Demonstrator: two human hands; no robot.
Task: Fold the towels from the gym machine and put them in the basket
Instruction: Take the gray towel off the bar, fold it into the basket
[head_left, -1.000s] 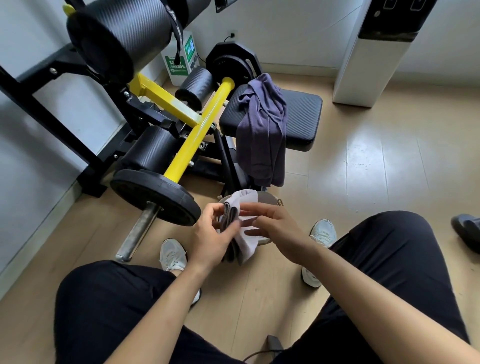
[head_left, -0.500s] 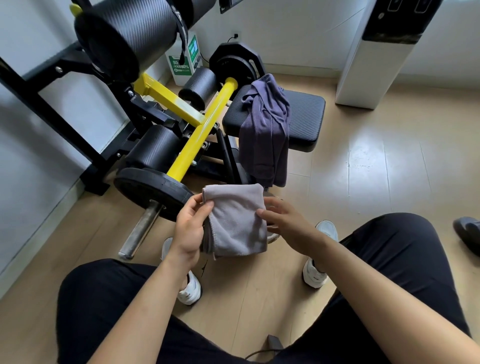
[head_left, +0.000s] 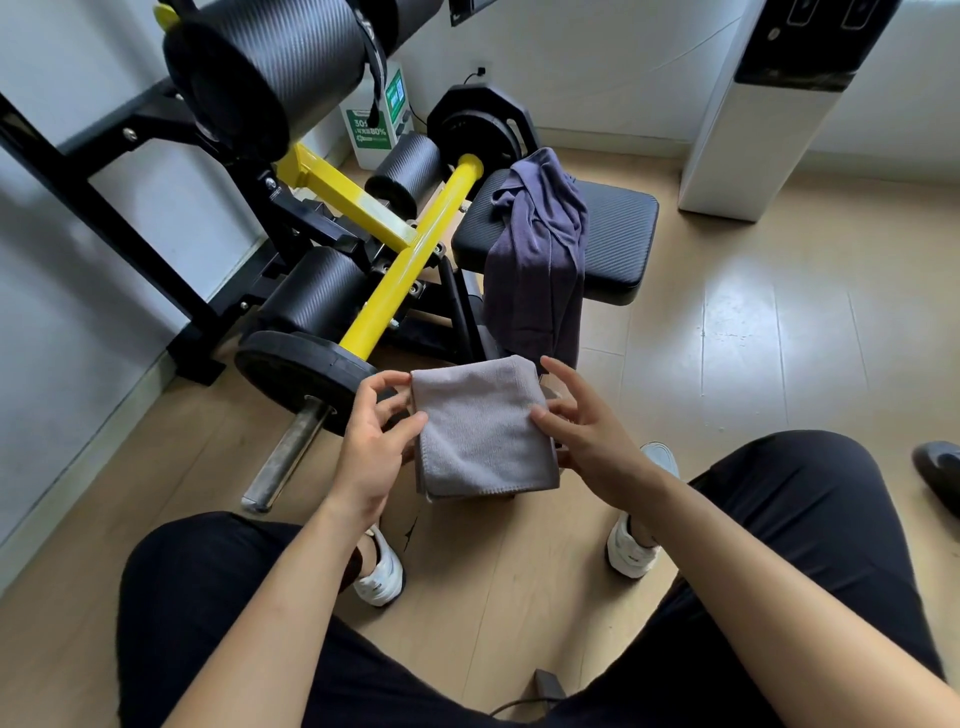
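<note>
Left hand (head_left: 371, 447) and right hand (head_left: 589, 441) each pinch a side edge of a folded grey towel (head_left: 480, 431), held above the floor (head_left: 753, 364). The right fingers (head_left: 563, 374) spread loosely, so the fold may slip open. A purple towel (head_left: 537, 260) hangs on the gym machine (head_left: 395, 291) beyond.

The left hand (head_left: 371, 447) and right hand (head_left: 587, 441) are pinching the 2 side edges of a folded grey towel (head_left: 480, 431); beyond it, a purple towel (head_left: 540, 260) is hanging over the seat pad (head_left: 618, 234).
</note>
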